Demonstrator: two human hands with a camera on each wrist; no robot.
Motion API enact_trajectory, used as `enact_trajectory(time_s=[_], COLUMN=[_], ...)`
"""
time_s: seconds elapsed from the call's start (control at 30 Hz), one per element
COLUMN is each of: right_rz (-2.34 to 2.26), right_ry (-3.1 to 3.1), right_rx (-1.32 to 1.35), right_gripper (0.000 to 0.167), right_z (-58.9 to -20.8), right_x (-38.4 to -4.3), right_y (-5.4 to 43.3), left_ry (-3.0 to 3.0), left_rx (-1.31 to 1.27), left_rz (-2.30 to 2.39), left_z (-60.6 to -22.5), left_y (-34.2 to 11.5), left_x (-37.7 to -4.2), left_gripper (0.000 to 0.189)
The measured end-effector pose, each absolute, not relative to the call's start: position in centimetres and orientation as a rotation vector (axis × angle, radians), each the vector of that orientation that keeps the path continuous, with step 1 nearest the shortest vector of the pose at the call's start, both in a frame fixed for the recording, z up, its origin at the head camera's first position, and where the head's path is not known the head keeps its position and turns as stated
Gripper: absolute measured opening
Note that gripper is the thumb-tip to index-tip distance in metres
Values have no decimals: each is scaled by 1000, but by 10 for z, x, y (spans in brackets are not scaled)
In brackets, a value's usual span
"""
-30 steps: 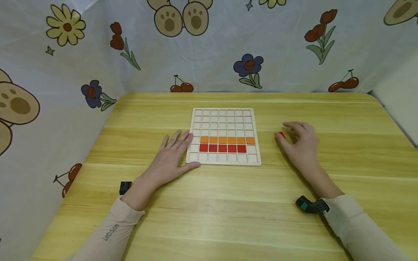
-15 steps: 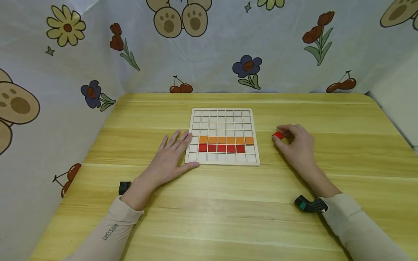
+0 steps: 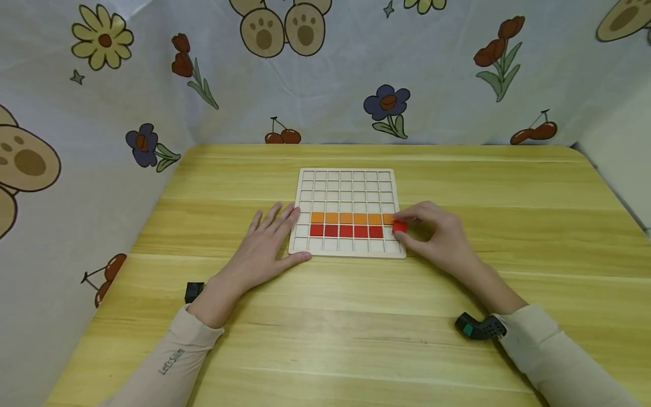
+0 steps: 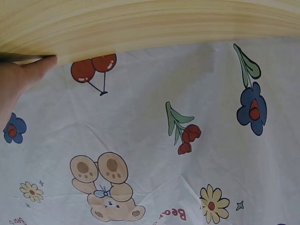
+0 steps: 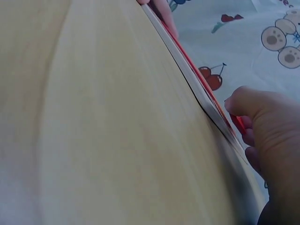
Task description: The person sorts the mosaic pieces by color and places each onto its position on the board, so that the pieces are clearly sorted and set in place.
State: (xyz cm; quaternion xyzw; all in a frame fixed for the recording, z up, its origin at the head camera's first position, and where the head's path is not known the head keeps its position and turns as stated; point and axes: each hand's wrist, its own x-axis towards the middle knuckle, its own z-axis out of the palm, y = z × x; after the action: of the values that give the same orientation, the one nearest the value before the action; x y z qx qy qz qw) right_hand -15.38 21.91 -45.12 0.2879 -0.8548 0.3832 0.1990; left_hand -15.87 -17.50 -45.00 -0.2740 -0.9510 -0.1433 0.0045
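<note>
A pale wooden grid board (image 3: 346,247) lies flat on the table, with a row of orange square tiles (image 3: 346,218) and, below it, a shorter row of red square tiles (image 3: 346,230). My left hand (image 3: 264,246) rests at the board's left edge, fingers spread and straight, thumb by the near corner. Between thumb and fingers my right hand (image 3: 437,233) pinches one red tile (image 3: 399,226) over the board's right edge, beside the uncovered last cell of the red row. The right wrist view shows this hand (image 5: 262,122) and the red tile (image 5: 238,123) close over the board's edge.
The wooden table (image 3: 325,328) extends around the board on all sides. A patterned white cloth (image 3: 325,90) hangs behind the table and along its left side. Black wrist straps (image 3: 480,327) sit at the sleeve cuffs.
My right hand has gripped the red tile on the table right of the board and carried it left to the board's right edge. The left hand stays in place.
</note>
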Motion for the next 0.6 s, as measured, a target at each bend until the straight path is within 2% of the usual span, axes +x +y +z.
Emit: enact_trajectory(time_s=[0.23,0.6], right_rz=[1016,1003], right_ry=[-2466,-2389], right_rx=[808,922], right_gripper=[34,24], right_z=[-454,-452], right_x=[-152,-151], right_y=[217,214], left_ry=[-2987,-2975], left_rx=[-857,-865], left_rz=[-446,-444], left_z=[-449,-450], left_y=[-174,-175], left_x=[-159,-160], left_gripper=[98,97])
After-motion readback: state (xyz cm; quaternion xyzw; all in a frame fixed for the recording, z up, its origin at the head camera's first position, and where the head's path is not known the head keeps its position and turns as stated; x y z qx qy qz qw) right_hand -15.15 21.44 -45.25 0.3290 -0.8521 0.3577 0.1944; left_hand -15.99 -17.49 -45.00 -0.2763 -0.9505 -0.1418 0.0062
